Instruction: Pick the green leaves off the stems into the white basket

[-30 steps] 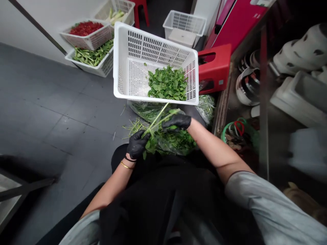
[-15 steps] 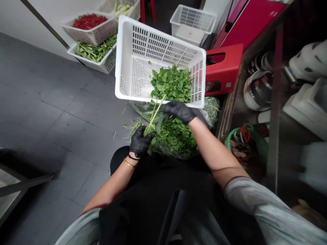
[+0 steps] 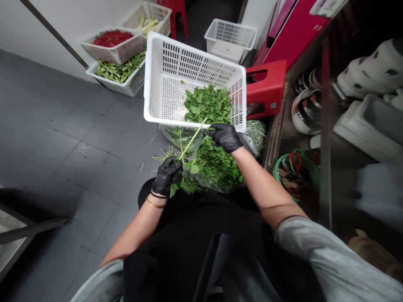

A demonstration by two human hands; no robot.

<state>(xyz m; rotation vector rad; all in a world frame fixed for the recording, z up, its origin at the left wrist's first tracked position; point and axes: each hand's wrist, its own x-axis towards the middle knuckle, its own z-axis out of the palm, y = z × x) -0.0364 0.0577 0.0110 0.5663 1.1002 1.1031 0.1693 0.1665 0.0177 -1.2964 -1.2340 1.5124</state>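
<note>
You're gripping a stem (image 3: 192, 138) in your left hand (image 3: 166, 177), pinching its top with your right hand (image 3: 225, 136); the basket (image 3: 150, 79) is holding some leaves (image 3: 208, 105), the bag (image 3: 220, 167) plenty unpicked.

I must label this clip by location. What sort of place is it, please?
Probably a restaurant's back prep area: baskets of red chillies and green pods are stacked on the floor, steel bowls sit on a shelf, and the gloved left hand holds a leafy stem.
</note>
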